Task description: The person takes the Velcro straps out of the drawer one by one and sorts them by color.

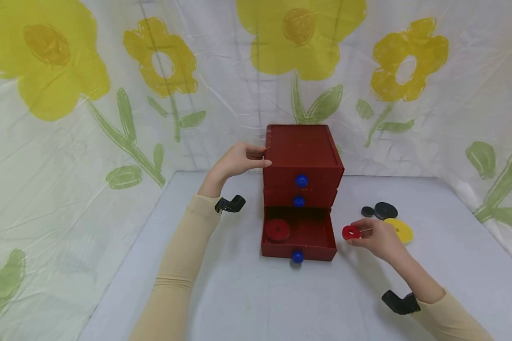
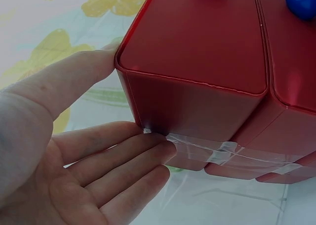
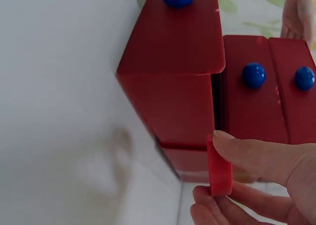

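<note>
A red cabinet with three drawers stands on the table, and its bottom drawer is pulled out. Inside that drawer, at the left, lies a larger red disc. My left hand touches the cabinet's upper left edge; in the left wrist view its fingers are nearly straight against the side, the thumb at the front corner. To the right of the open drawer, my right hand pinches a small red ring between thumb and fingers, apart from the drawer wall.
On the table at the right lie a yellow disc, a black disc and a smaller black disc. Blue knobs stick out from the drawer fronts. A flowered curtain hangs behind the cabinet.
</note>
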Action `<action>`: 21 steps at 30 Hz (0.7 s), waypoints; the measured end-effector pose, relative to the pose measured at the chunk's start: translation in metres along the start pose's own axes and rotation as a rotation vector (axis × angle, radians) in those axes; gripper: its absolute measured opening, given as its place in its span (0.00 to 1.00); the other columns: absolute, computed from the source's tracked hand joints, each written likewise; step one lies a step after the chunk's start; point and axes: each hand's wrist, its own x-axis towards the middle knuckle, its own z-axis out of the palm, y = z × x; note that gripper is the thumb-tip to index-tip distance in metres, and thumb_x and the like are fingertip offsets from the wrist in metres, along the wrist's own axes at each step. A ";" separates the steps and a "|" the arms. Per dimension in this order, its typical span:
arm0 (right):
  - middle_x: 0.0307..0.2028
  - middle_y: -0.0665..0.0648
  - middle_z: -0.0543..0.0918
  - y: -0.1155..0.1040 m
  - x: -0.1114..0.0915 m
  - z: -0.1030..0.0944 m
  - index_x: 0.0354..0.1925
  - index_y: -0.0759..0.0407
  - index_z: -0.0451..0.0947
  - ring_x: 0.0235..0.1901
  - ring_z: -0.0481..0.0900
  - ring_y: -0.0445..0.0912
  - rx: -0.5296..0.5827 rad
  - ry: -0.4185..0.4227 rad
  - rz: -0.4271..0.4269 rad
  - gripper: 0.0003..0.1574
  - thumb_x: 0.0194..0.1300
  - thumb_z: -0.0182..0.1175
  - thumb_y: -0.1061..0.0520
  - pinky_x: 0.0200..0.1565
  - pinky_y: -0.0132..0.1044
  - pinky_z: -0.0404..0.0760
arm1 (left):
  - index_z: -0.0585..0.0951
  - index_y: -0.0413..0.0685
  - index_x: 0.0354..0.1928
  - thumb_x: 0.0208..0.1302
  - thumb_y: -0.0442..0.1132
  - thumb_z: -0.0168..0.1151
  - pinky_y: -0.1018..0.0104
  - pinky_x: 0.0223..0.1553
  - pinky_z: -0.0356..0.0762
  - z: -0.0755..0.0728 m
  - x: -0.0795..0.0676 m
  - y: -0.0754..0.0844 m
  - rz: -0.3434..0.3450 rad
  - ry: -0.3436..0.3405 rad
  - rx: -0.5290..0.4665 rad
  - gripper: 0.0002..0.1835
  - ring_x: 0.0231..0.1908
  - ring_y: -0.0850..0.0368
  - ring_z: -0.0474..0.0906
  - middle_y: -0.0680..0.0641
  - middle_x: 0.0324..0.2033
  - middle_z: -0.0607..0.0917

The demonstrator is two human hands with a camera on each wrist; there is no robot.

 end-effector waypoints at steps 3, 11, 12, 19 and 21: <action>0.43 0.68 0.83 0.004 -0.002 -0.001 0.50 0.69 0.77 0.41 0.83 0.58 -0.005 -0.004 0.013 0.31 0.51 0.72 0.54 0.38 0.43 0.84 | 0.74 0.48 0.63 0.57 0.55 0.67 0.59 0.55 0.76 0.000 0.001 -0.001 0.000 -0.001 0.000 0.34 0.58 0.56 0.75 0.48 0.59 0.78; 0.41 0.69 0.83 0.020 -0.008 -0.004 0.49 0.72 0.76 0.40 0.82 0.60 -0.049 -0.018 0.021 0.32 0.49 0.73 0.55 0.37 0.45 0.84 | 0.74 0.48 0.63 0.57 0.54 0.66 0.59 0.55 0.75 0.000 0.000 -0.001 0.005 -0.005 0.000 0.33 0.58 0.56 0.74 0.48 0.59 0.77; 0.41 0.69 0.83 0.022 -0.009 -0.005 0.49 0.73 0.76 0.40 0.82 0.60 -0.052 -0.022 0.021 0.33 0.49 0.74 0.55 0.37 0.45 0.84 | 0.74 0.48 0.63 0.57 0.54 0.66 0.59 0.55 0.75 -0.001 0.000 0.000 0.008 -0.005 0.002 0.33 0.58 0.56 0.74 0.48 0.59 0.77; 0.43 0.69 0.82 0.036 -0.012 -0.007 0.50 0.71 0.76 0.41 0.81 0.59 -0.059 -0.063 0.079 0.31 0.50 0.72 0.57 0.38 0.45 0.84 | 0.74 0.48 0.63 0.57 0.54 0.66 0.59 0.56 0.75 -0.001 -0.001 0.000 0.022 -0.009 0.004 0.33 0.58 0.55 0.74 0.48 0.59 0.78; 0.43 0.69 0.82 0.040 -0.013 -0.008 0.50 0.71 0.76 0.42 0.81 0.60 -0.064 -0.072 0.086 0.31 0.50 0.72 0.57 0.39 0.46 0.84 | 0.74 0.48 0.63 0.57 0.55 0.66 0.59 0.56 0.75 -0.001 0.000 -0.001 0.024 -0.008 0.005 0.34 0.58 0.56 0.74 0.48 0.59 0.78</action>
